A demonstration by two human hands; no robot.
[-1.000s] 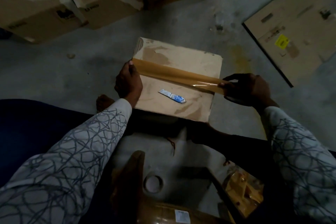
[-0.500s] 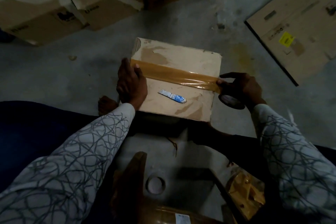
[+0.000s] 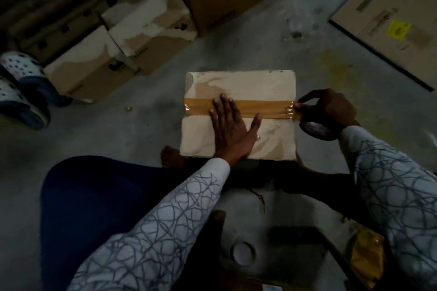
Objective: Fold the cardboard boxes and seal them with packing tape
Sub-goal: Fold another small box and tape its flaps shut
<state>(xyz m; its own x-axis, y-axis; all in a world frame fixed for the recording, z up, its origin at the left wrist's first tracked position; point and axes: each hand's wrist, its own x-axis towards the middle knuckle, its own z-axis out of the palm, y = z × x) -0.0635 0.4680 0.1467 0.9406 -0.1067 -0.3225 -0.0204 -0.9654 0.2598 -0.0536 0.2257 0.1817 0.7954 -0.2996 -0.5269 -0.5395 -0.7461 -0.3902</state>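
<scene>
**Concrete floor: box top under taping**

Grey concrete floor (image 3: 142,139) carries a small cardboard box (image 3: 238,82), set directly ahead of the seated person. A brown tape strip (image 3: 267,107) runs across the box top from left edge to right edge. The left hand (image 3: 233,131) lies flat on the box, fingers straight and spread over the strip. The right hand (image 3: 331,108) grips the tape roll (image 3: 315,128) at the box's right edge, fingers curled round it. Larger cartons (image 3: 146,30) stand behind; a flattened carton (image 3: 390,19) lies far right.

The left hand (image 3: 233,127) has slid from the box's (image 3: 238,82) left edge to its middle, fingers spread flat across the tape (image 3: 267,107).
</scene>
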